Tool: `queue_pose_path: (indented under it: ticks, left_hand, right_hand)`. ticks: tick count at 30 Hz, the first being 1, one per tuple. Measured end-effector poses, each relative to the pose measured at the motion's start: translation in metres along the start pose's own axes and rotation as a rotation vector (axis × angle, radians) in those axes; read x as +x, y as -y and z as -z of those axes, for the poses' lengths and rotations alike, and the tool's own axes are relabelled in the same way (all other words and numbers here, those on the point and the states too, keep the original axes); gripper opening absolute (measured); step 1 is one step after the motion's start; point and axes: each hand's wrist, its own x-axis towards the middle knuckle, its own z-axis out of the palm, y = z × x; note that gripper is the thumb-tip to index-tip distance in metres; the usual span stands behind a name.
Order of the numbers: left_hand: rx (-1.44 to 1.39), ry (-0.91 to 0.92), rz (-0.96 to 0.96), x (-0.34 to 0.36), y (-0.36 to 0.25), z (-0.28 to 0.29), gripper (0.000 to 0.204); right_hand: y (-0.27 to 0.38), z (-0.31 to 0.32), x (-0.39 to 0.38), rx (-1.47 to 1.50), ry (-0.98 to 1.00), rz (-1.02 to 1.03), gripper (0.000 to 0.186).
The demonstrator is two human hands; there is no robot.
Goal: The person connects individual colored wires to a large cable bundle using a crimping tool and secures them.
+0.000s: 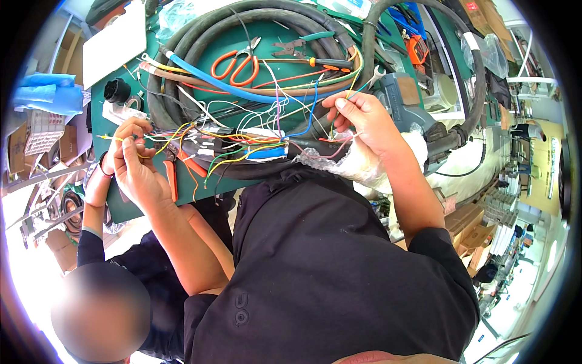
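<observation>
Black shirt; left hand pinching yellow wire, right hand pinching pink wires; sorting step, next demands untangling

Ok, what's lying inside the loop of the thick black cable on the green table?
Inside the thick black cable loop: orange-handled scissors, pliers, and loose coloured wires on the green table. The loop's near side is hidden under the wire bundle.
</observation>
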Motion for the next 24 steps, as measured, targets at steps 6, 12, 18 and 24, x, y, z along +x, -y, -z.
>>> queue_pose_path:
  ticks: [6, 12, 18, 24]
  left_hand:
    - [0.022, -0.067, -0.012, -0.001, 0.0, 0.003, 0.01]
    - [-0.11, -0.081, 0.014, 0.004, 0.012, 0.015, 0.005]
    - [-0.133, -0.104, 0.024, 0.0, 0.01, 0.019, 0.007]
    - [-0.156, -0.175, 0.052, -0.004, 0.006, 0.013, 0.011]
  right_hand:
    - [0.001, -0.004, 0.001, -0.012, -0.033, -0.025, 0.025]
    - [0.003, -0.004, -0.001, 0.029, -0.057, -0.024, 0.024]
    - [-0.001, -0.003, 0.002, 0.06, -0.034, -0.032, 0.024]
    - [0.002, -0.004, 0.001, 0.041, -0.043, -0.049, 0.024]
